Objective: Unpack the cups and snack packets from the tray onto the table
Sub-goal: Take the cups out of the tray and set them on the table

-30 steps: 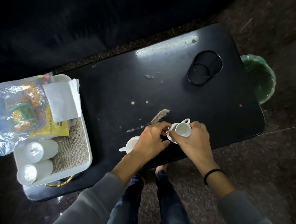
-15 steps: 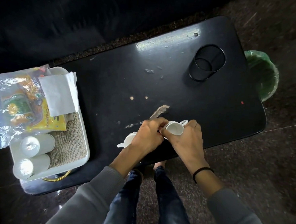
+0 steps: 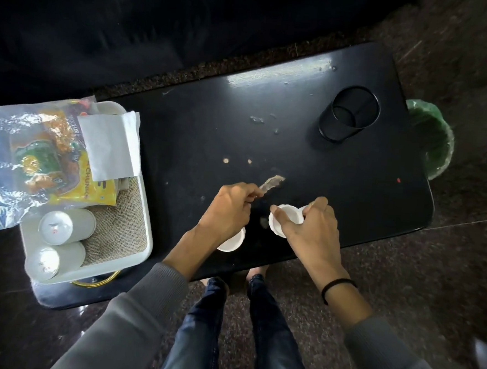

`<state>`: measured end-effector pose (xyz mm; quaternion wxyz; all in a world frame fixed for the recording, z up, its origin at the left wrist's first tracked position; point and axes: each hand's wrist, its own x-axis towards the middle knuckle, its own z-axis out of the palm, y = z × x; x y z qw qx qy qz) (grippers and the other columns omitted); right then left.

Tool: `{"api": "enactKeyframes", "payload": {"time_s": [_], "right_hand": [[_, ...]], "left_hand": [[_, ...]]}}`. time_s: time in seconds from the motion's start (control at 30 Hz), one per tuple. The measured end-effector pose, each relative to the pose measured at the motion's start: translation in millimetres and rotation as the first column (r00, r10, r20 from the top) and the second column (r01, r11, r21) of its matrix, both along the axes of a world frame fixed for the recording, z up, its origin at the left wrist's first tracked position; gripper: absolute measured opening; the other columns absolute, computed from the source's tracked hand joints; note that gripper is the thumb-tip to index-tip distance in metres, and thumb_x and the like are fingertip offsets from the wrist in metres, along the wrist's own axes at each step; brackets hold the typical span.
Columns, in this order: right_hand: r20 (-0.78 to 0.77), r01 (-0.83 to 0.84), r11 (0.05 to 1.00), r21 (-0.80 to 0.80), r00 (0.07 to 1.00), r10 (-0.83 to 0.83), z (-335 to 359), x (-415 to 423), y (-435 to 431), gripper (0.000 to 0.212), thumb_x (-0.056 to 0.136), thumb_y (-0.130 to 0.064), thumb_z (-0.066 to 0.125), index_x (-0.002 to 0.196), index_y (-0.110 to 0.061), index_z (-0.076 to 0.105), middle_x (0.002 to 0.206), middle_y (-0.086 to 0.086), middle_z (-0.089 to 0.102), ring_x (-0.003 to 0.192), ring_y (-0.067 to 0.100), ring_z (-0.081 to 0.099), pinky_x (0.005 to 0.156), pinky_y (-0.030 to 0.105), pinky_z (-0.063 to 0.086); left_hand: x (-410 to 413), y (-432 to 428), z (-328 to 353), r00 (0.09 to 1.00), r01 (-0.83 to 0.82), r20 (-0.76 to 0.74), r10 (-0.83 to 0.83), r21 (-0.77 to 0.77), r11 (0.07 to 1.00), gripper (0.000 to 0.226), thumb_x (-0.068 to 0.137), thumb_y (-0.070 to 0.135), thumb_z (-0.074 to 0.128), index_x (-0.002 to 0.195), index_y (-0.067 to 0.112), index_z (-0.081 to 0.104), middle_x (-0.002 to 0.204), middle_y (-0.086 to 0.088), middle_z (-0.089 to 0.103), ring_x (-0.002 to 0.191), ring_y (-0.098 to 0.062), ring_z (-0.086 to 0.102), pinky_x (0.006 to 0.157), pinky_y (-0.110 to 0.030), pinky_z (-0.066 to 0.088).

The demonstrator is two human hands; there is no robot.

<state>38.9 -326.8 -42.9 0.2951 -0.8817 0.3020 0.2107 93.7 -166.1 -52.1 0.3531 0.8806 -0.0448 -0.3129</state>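
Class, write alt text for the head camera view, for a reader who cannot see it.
A person's right hand grips a small white cup on a black table; the left hand hovers above another white cup. A white tray still holds snack packets and two cups.

This looks like a living room in a home. A low, glossy black table (image 3: 311, 148), scuffed and crumb-speckled, stands on a dark speckled stone floor (image 3: 431, 284) before what seems a dark sofa. A black mesh pen holder (image 3: 348, 116) sits near the table's far right corner, a green-lined waste bin (image 3: 432, 140) stands beside its right edge, and a white plastic tray (image 3: 144, 223) of snack packets (image 3: 51, 153) occupies its left end.
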Motion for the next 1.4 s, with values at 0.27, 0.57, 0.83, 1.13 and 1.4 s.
{"api": "enactKeyframes", "payload": {"time_s": [0.27,0.57,0.83,1.13,1.4], "right_hand": [[0.079,-0.249,0.964,-0.092,0.963,0.256,11.9,24.6,38.9,0.028,0.094,-0.041,0.068,0.086,-0.015,0.059,0.098,0.002,0.059,0.092,0.029,0.066,0.068,0.035,0.049],[0.141,-0.554,0.832,-0.011,0.823,0.55,20.8,51.3,127.5,0.023,0.096,-0.037,0.066,0.093,-0.015,0.066,0.095,0.001,0.071,0.089,0.024,0.067,0.066,0.032,0.049],[0.166,-0.737,0.669,0.098,0.675,0.719,28.1,59.4,224.4,0.02,0.094,-0.038,0.068,0.091,-0.019,0.066,0.09,-0.003,0.071,0.086,0.023,0.068,0.073,0.042,0.059],[0.149,-0.896,0.381,0.227,0.418,0.896,15.7,63.1,308.3,0.029,0.096,-0.029,0.069,0.12,-0.015,0.062,0.122,0.001,0.066,0.113,0.023,0.059,0.084,0.03,0.043],[0.132,-0.873,0.429,0.233,0.465,0.875,7.9,69.1,314.0,0.024,0.098,-0.029,0.067,0.117,-0.015,0.063,0.104,-0.003,0.059,0.104,0.019,0.061,0.077,0.026,0.04]], "left_hand": [[-2.6,32.7,13.1,0.991,-0.107,0.082,0.109,-0.029,0.994,0.033,0.092,-0.004,0.055,0.117,0.009,0.071,0.115,-0.003,0.074,0.106,-0.017,0.069,0.094,-0.036,0.055],[-18.5,116.1,30.9,0.942,-0.301,0.154,0.298,-0.009,0.954,0.024,0.094,0.009,0.062,0.116,0.016,0.071,0.114,0.001,0.074,0.105,-0.017,0.068,0.09,-0.038,0.055],[-49.8,211.4,36.9,0.872,-0.455,0.271,0.409,0.137,0.88,0.029,0.091,0.011,0.063,0.118,0.019,0.07,0.116,0.003,0.073,0.108,-0.021,0.066,0.085,-0.04,0.054],[-78.0,291.6,15.8,0.874,-0.442,0.406,0.268,0.431,0.787,0.059,0.086,0.028,0.07,0.14,0.012,0.05,0.139,-0.006,0.055,0.124,-0.028,0.054,0.098,-0.038,0.038],[-69.9,309.6,-7.2,0.937,-0.314,0.306,0.166,0.534,0.785,0.076,0.085,0.031,0.073,0.15,0.021,0.034,0.148,-0.002,0.044,0.129,-0.023,0.048,0.105,-0.033,0.034]]}}
